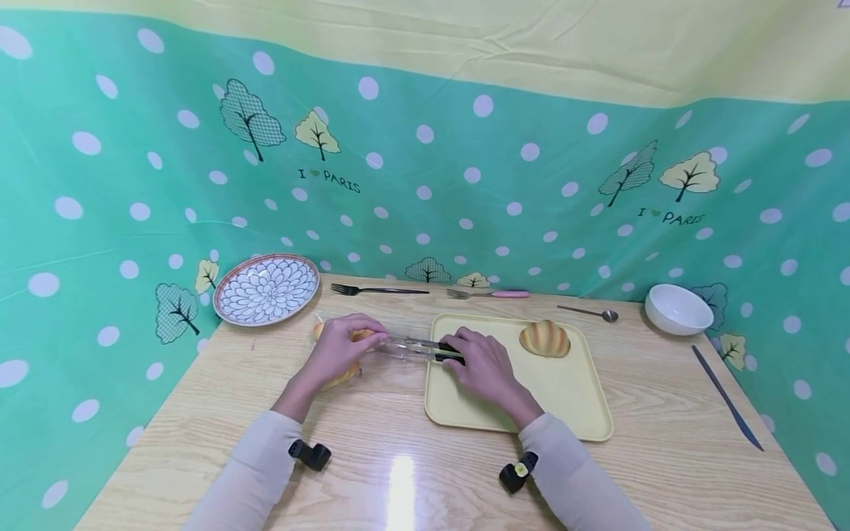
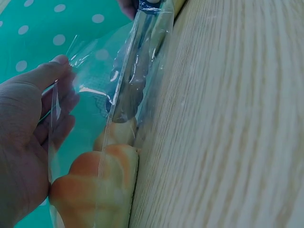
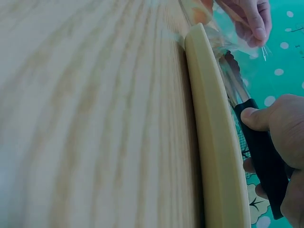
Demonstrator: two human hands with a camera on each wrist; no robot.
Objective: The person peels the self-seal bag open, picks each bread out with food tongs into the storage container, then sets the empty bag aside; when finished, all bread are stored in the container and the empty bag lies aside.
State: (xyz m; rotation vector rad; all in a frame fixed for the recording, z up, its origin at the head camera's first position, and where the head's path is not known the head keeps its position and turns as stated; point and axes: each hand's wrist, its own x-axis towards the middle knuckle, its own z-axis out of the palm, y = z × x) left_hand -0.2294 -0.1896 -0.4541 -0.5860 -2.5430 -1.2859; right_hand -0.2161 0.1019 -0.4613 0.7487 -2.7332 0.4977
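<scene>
My left hand point(image 1: 339, 352) pinches the edge of a clear plastic bag point(image 2: 85, 90) between thumb and fingers. Inside that bag lie ridged, golden bread rolls point(image 2: 95, 190), low in the left wrist view. With my right hand point(image 1: 483, 365) I grip the black handles of metal tongs point(image 3: 261, 152) over the left side of the yellow tray point(image 1: 564, 402). The scalloped tong ends point(image 2: 129, 95) reach into the bag, close to the bread. On the tray's far right part sits one striped, shell-shaped bread roll point(image 1: 544, 338).
A patterned plate point(image 1: 267, 290) leans at the back left. Along the back edge lie a black fork point(image 1: 378, 290), a pink-handled fork point(image 1: 488, 293) and a spoon point(image 1: 589, 313). At the right are a white bowl point(image 1: 678, 310) and a dark knife point(image 1: 727, 398).
</scene>
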